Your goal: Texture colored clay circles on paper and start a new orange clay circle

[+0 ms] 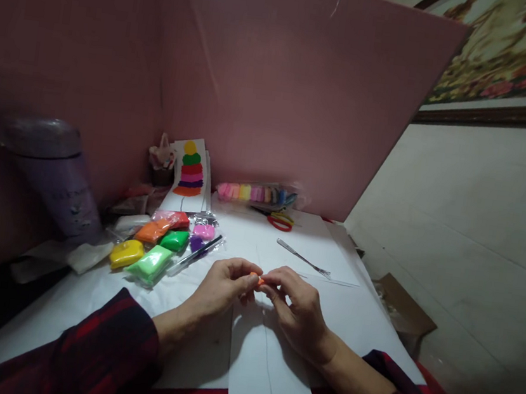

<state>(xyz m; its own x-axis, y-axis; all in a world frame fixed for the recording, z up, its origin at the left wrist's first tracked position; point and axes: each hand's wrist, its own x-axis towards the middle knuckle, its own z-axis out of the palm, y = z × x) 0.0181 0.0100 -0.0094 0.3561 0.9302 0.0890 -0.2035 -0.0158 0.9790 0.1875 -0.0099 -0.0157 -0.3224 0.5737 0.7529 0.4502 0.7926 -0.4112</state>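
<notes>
A small piece of orange modelling clay point(257, 279) is pinched between the fingertips of both hands. My left hand point(223, 285) grips it from the left, thumb and forefinger closed. From the other side my right hand point(299, 310) has its thumb and fingers closed on the same piece. Below the hands lies a white paper sheet point(266, 363) with a thin curved pencil line. Much of the clay is hidden behind the fingers.
Left are clay packets, including yellow point(126, 254), light green point(150, 264) and orange point(152, 230), plus a pen point(196, 254) and purple tumbler point(60, 185). Behind stand a colored stacked-shape picture point(190, 172), clay bag point(258, 194) and scissors point(280, 223). A metal fork point(301, 257) lies right.
</notes>
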